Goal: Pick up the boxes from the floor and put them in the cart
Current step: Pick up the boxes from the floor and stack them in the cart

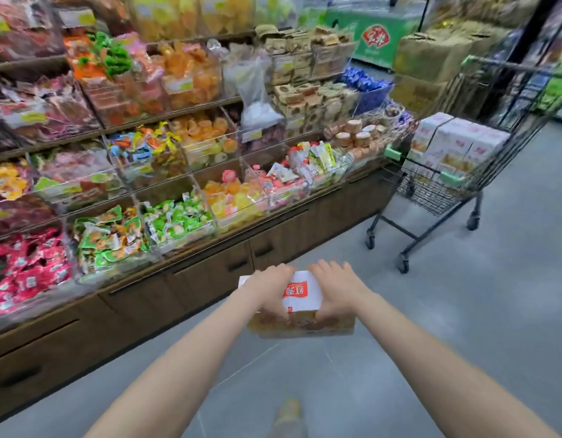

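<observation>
Your left hand point(271, 281) and right hand point(334, 282) grip white cardboard box with red label and orange printed side point(300, 306) from either side, fingers curled over far top edge, thumbs pressed on near face. Box held in air above grey tiled floor point(462, 311). Black wire shopping cart with green corner guards point(443, 188) stands ahead right, several matching white boxes point(453, 142) stacked inside. Sweet display shelving with clear bins point(166, 172) runs along left.

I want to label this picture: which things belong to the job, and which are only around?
Job: box held by left hand and right hand; cart; boxes in cart.
Around: snack shelves; cardboard cartons.
</observation>
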